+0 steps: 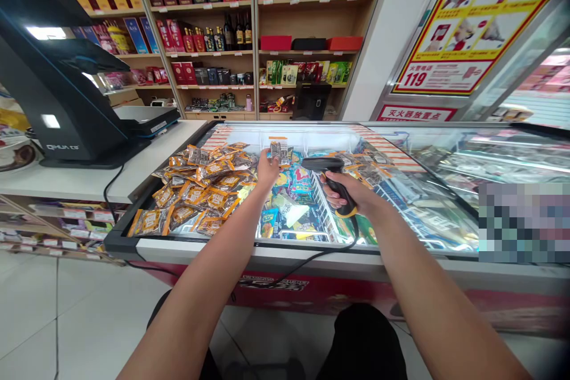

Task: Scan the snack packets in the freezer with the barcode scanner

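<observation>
My right hand (341,190) is wrapped round the handle of a black barcode scanner (323,164), its head pointing left above the freezer. From the handle's base a black cable (307,261) runs down over the freezer's front edge. My left hand (268,167) grips a small orange-and-clear snack packet (278,148), its printed back facing me, in front of the scanner's head. Left of that hand, a large pile of similar orange snack packets (209,184) lies on the freezer's glass top. More such packets (369,169) lie to the right, beyond the scanner.
Beneath the glass of the chest freezer (285,248) are colourful frozen packs (303,181) in white wire baskets. A dark scale-like machine (75,101) stands on the white counter (89,181) at left. Shelves (214,6) of boxes and bottles line the back.
</observation>
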The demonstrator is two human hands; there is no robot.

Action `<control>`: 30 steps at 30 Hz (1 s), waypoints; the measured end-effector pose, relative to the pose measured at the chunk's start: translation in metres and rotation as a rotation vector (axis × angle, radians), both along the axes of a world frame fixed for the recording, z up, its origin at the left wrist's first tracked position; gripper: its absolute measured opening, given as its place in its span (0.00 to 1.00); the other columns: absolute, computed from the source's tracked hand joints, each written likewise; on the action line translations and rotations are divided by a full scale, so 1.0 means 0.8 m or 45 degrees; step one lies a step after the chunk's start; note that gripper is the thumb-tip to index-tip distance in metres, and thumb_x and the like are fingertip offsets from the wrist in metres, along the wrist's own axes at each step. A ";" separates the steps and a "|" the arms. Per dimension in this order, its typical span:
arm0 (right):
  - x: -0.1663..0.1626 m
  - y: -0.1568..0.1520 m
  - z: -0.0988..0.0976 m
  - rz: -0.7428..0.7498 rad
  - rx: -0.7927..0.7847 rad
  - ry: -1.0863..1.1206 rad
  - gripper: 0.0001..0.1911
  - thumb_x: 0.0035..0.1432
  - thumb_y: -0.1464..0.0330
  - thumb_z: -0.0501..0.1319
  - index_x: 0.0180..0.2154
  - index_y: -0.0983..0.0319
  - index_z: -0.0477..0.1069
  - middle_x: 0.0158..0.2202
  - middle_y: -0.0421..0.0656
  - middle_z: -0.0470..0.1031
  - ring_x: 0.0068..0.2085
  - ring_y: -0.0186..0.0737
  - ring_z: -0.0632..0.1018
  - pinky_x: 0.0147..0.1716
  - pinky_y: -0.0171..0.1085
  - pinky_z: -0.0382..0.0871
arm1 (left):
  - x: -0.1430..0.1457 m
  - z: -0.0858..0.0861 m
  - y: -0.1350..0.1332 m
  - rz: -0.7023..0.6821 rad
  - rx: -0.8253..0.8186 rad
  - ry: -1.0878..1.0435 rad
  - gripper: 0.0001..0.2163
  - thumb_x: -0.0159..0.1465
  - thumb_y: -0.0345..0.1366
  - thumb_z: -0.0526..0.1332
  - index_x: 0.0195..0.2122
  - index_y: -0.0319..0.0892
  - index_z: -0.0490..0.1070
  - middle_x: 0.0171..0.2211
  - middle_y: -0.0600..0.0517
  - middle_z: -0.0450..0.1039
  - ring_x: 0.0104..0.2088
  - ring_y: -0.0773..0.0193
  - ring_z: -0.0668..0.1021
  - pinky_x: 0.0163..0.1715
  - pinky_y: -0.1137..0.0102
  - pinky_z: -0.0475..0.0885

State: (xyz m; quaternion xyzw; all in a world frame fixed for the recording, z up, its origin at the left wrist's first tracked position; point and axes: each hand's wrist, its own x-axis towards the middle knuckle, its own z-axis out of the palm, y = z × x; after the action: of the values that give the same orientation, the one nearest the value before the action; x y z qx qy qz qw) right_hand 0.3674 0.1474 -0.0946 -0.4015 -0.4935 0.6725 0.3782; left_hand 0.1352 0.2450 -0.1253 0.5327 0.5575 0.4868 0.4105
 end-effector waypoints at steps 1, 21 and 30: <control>0.000 0.001 -0.001 -0.008 0.005 -0.003 0.23 0.58 0.51 0.72 0.38 0.60 0.67 0.19 0.34 0.63 0.16 0.26 0.56 0.16 0.29 0.55 | 0.001 0.001 -0.001 -0.001 -0.008 -0.004 0.22 0.76 0.38 0.55 0.70 0.47 0.58 0.56 0.43 0.76 0.39 0.60 0.86 0.32 0.71 0.76; 0.019 0.000 0.021 -0.328 0.122 0.472 0.17 0.56 0.57 0.71 0.37 0.58 0.67 0.20 0.30 0.54 0.16 0.26 0.52 0.17 0.32 0.57 | 0.018 0.015 -0.049 -0.129 0.181 1.184 0.31 0.71 0.50 0.57 0.70 0.38 0.62 0.74 0.31 0.54 0.72 0.33 0.59 0.66 0.45 0.62; 0.020 0.004 0.020 -0.332 0.130 0.550 0.18 0.54 0.58 0.72 0.38 0.58 0.67 0.19 0.30 0.53 0.17 0.26 0.50 0.17 0.30 0.57 | 0.080 0.015 -0.033 -0.538 0.286 1.353 0.31 0.70 0.56 0.54 0.69 0.44 0.68 0.75 0.37 0.57 0.76 0.33 0.52 0.72 0.39 0.47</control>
State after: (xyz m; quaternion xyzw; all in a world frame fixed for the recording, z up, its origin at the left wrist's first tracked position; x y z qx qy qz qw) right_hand 0.3836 0.1503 -0.0789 -0.2893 -0.3784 0.6624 0.5782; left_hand 0.1996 0.2189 -0.1136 0.8438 0.5136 0.1164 0.1036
